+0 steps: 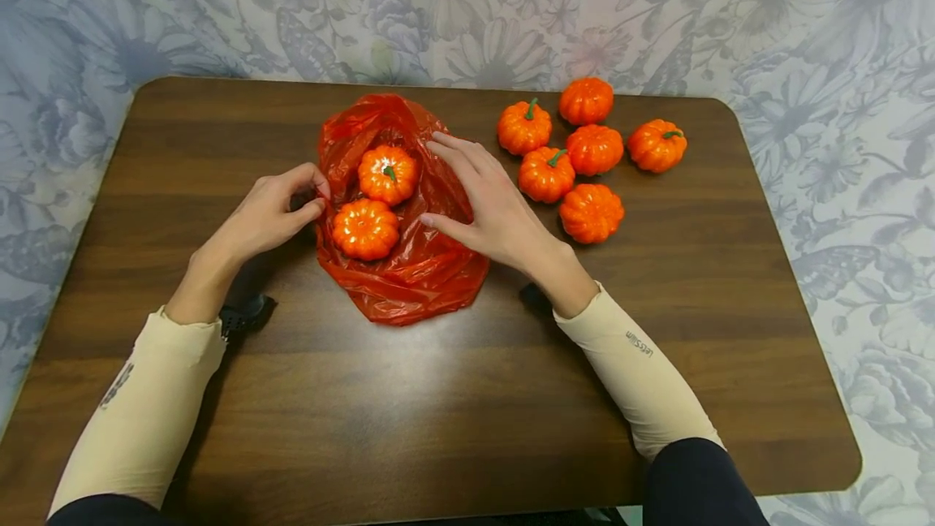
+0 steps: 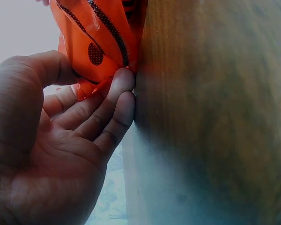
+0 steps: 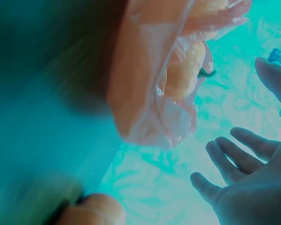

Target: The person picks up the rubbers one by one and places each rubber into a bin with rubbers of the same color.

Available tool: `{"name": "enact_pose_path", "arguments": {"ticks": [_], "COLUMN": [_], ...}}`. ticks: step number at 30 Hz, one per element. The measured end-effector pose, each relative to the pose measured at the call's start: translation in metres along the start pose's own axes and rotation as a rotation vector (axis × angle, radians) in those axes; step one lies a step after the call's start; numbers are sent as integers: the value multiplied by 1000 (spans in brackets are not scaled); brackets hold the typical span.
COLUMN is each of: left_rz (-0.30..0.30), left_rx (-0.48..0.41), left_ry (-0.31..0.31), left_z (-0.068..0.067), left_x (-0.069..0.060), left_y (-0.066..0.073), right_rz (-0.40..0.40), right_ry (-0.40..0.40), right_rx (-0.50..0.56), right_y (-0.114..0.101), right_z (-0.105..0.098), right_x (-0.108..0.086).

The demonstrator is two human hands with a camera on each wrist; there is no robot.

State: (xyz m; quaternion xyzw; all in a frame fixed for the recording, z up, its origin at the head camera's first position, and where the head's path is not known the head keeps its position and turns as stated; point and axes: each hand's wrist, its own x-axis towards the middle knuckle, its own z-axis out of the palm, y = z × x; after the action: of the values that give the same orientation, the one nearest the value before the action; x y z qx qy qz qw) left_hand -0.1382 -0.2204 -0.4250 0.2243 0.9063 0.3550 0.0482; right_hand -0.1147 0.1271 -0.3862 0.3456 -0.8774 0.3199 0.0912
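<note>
Fingers (image 2: 124, 79) and thumb of the left hand (image 1: 266, 213) pinched the left edge of the red bag (image 1: 416, 295); where exactly the tips met was lost in its folds. The right hand's (image 1: 497, 213) fingers were spread apart, holding nothing, and hid part of the bag's right side. The bag lay crumpled and open on the table (image 1: 424, 428), left of its middle, two pumpkins (image 1: 387, 177) inside, their undersides out of sight. From the left wrist, dark print showed on the bag, cut off above. From the right wrist, a blue cast and blur swallowed much, and a rounded thing (image 3: 91, 211) at the bottom edge was too cropped to name. Six more pumpkins (image 1: 592, 213) sat to the right; the right hand came between them and the bagged pair. Patterned wallpaper (image 1: 504, 15) rose behind.
</note>
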Motion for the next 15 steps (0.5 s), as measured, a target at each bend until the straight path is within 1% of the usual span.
{"name": "enact_pose_path", "arguments": {"ticks": [7,15], "left_rz": [-15,-28], "left_rx": [-10,-28], "left_ry": [-11,-5], "left_z": [1,-1], "left_x": [2,0], "left_y": [0,-1], "right_rz": [22,60], "right_ry": [48,93], "right_rx": [0,-7], "right_y": [12,31], "right_z": [-27,-49], "right_x": [-28,-48]}}
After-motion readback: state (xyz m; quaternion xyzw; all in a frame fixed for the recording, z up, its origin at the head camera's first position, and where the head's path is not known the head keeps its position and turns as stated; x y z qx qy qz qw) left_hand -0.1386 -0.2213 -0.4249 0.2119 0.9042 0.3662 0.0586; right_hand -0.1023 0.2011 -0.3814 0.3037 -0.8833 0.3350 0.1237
